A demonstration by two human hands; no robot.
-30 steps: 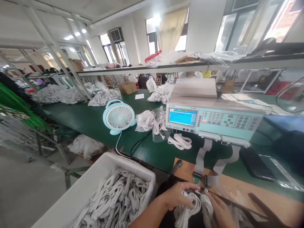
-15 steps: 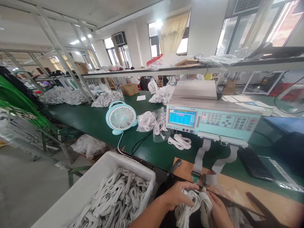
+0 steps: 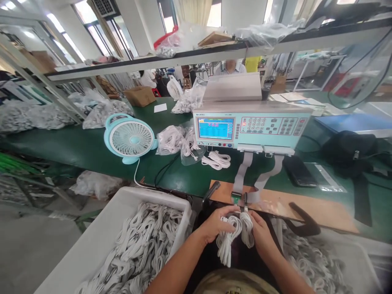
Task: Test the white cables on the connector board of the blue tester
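We have our left hand (image 3: 216, 224) pinching a looped white cable bundle (image 3: 226, 245) between thumb and fingers, its long axis running down toward us and slightly left. Our right hand (image 3: 261, 228) is closed on a second white coil (image 3: 247, 233), just right of the first. The green connector (image 3: 236, 199) lies just beyond the left fingertips, the dark connector (image 3: 245, 199) nearer the right hand; whether cable ends sit in them, we can't quite tell.
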